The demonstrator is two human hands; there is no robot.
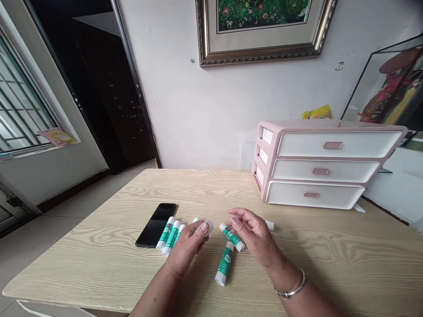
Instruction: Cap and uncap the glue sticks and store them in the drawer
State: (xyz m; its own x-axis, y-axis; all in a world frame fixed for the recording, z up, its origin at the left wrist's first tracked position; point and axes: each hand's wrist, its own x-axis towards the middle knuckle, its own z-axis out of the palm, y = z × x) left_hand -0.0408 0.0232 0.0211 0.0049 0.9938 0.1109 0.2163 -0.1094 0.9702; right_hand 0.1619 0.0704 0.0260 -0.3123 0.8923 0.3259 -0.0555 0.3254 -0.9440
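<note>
Several green-and-white glue sticks lie on the wooden table. My left hand is closed around one glue stick, whose white end pokes out past the fingertips. My right hand pinches another glue stick with thumb and fingers, held just above the table. One loose glue stick lies between my hands, nearer me. A row of glue sticks rests left of my left hand. A white cap or stick end shows behind my right hand.
A black phone lies face up left of the glue sticks. A pink three-drawer organiser, drawers closed, stands at the back right against the wall. A framed picture hangs above. A dark doorway opens at the left.
</note>
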